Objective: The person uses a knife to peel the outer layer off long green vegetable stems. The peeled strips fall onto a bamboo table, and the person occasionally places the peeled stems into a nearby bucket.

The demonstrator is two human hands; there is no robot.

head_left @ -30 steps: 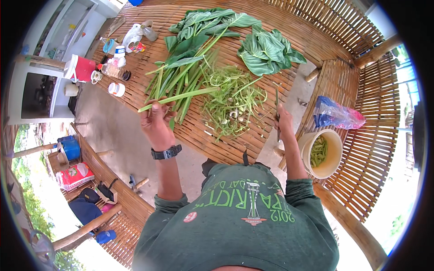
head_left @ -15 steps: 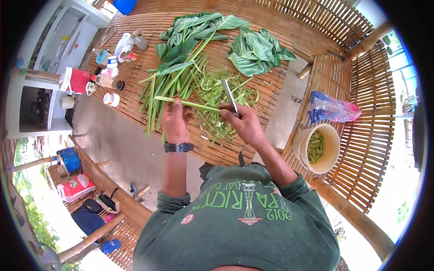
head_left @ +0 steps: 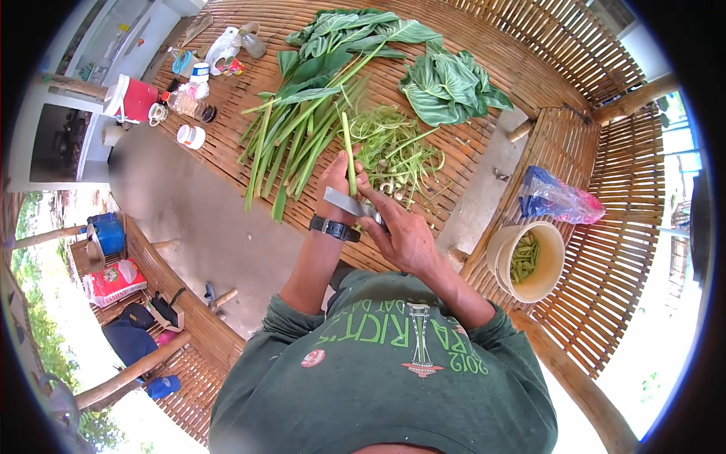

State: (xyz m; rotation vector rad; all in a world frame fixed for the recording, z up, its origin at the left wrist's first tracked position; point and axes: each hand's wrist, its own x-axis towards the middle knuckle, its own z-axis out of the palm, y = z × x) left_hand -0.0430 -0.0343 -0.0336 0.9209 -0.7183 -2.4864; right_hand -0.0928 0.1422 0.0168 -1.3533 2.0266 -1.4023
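Note:
My left hand (head_left: 338, 180), with a black watch on the wrist, grips a pale green leaf stalk (head_left: 348, 138) that points away from me. The knife (head_left: 344, 202) is in my right hand (head_left: 408, 236), its flat blade lying crosswise over the stalk's near end, close to my left wrist. Beyond my hands, long green stalks (head_left: 291, 147) with large leaves (head_left: 355, 38) attached lie on the slatted bamboo table (head_left: 215, 144). A heap of stringy peelings (head_left: 393, 140) sits just past my right hand. Behind it is a pile of loose leaves (head_left: 454, 87).
At my right, a cream bucket (head_left: 553, 274) holds cut green pieces (head_left: 525, 257) on a bamboo bench, beside a blue-and-pink plastic bag (head_left: 560, 198). Bottles (head_left: 189, 106), a white-lidded jar (head_left: 191, 136) and a red container (head_left: 134, 101) stand at the left.
The stalk has swung from crosswise to pointing away from me. My right hand has brought the knife down and left, its blade now across the stalk's near end.

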